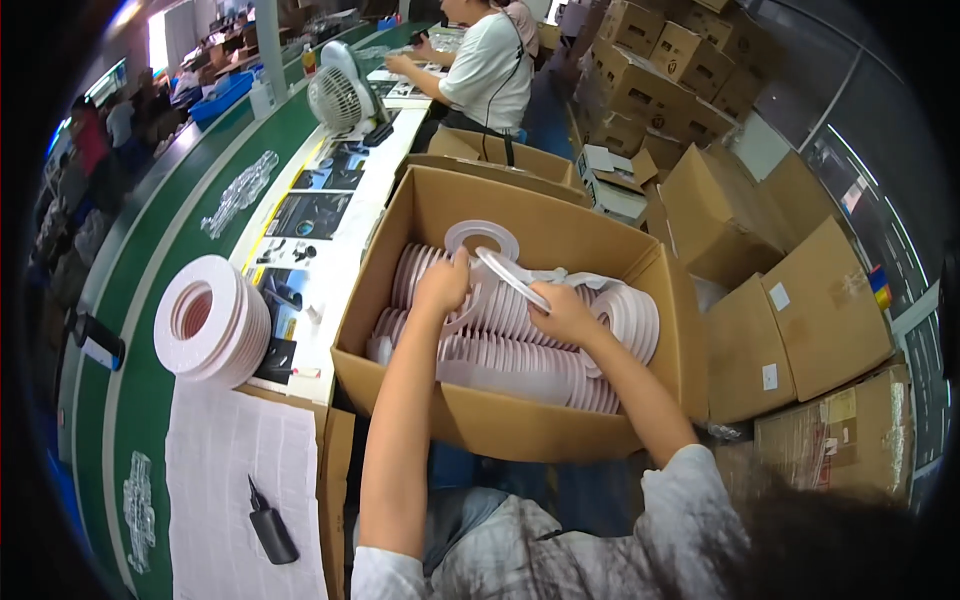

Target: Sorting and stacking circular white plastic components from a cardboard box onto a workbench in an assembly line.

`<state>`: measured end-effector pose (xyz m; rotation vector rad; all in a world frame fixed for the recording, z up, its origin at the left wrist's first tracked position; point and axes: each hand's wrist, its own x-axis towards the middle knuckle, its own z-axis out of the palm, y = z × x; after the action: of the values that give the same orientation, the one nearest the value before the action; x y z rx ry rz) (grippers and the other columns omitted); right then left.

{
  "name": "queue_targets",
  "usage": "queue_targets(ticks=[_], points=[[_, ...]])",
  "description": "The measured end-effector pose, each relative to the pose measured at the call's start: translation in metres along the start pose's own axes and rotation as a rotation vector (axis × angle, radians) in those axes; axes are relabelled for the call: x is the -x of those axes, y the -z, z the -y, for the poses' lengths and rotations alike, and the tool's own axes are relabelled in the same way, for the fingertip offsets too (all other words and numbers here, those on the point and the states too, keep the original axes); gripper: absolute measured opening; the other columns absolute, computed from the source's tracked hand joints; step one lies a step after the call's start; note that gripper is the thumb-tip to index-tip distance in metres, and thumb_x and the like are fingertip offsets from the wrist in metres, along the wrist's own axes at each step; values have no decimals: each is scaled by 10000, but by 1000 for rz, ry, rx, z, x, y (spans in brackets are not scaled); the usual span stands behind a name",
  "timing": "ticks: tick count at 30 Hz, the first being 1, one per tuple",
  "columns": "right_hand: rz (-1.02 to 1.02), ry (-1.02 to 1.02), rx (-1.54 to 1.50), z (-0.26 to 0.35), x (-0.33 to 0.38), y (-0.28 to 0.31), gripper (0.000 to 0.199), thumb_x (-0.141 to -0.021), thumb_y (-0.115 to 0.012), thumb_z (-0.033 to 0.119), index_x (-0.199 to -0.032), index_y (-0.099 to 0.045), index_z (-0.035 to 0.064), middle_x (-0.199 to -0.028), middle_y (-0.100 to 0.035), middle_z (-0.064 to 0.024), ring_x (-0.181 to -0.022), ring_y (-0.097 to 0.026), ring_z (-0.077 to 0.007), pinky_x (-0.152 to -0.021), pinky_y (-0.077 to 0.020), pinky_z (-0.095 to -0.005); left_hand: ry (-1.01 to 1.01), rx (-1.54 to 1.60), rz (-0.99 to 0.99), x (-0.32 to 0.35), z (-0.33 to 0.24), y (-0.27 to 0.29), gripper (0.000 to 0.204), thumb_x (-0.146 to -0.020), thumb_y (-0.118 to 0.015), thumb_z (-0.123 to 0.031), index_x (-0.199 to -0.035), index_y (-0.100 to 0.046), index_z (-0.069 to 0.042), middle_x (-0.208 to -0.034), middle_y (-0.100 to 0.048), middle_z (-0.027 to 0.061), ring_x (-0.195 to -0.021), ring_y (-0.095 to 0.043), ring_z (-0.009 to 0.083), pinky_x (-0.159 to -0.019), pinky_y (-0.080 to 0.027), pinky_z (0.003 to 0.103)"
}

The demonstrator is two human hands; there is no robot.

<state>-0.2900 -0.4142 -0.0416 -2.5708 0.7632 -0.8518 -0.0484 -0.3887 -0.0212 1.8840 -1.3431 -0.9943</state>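
Observation:
An open cardboard box (500, 420) in front of me holds rows of flat white-pink rings (520, 350) standing on edge. My left hand (443, 285) is inside the box, fingers closed on a ring near the left row. My right hand (562, 312) grips a tilted white ring (510, 278) pulled up out of the rows. Another ring (481, 237) stands up just behind both hands.
A stack of the same rings (212, 320) lies on the bench to the left, by a green conveyor belt (130, 330). A black bottle (270, 525) rests on white paper. A white fan (338, 95) and a seated person (485, 70) are ahead. Cardboard boxes (800, 310) pile up on the right.

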Motion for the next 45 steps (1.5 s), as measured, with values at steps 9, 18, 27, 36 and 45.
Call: queue_targets(ticks=[9, 18, 27, 36, 45], points=[[-278, -550, -195, 3, 3, 12, 126, -763, -620, 115, -844, -612, 19, -642, -589, -98, -582, -585, -208, -574, -463, -339, -741, 221, -783, 21, -30, -1, 473, -1003, -331, -346, -960, -655, -5, -641, -593, 119, -632, -603, 215, -593, -465, 331], [-20, -637, -263, -14, 10, 2, 156, -759, -671, 183, -823, -666, 40, -738, -665, -108, -688, -639, -207, -646, -489, -362, -665, 22, -601, 37, -49, -15, 455, -933, -461, -407, -749, -635, -30, -645, -600, 215, -660, -617, 398, -612, -476, 487], [-54, -593, -371, 6, -8, 11, 189, -752, -658, 202, -808, -656, 21, -671, -647, -103, -612, -626, -191, -600, -487, -334, -636, -224, -725, 42, -41, -15, 269, -891, -466, -133, -751, -660, -9, -666, -616, 185, -616, -624, 350, -588, -487, 425], [138, -713, -333, 20, -11, 23, 235, -743, -641, 229, -809, -669, 5, -706, -667, -155, -631, -650, -261, -620, -501, -374, -785, -567, -316, 28, -34, -12, 325, -916, -471, -235, -827, -672, 5, -632, -591, 190, -577, -603, 365, -557, -479, 424], [-42, -518, -234, 24, -11, 17, 230, -749, -637, 208, -767, -655, -20, -654, -642, -183, -568, -631, -292, -578, -499, -394, -502, 101, -426, 23, -6, 3, 545, -1017, -272, -333, -821, -638, 20, -617, -604, 161, -566, -595, 317, -595, -501, 394]])
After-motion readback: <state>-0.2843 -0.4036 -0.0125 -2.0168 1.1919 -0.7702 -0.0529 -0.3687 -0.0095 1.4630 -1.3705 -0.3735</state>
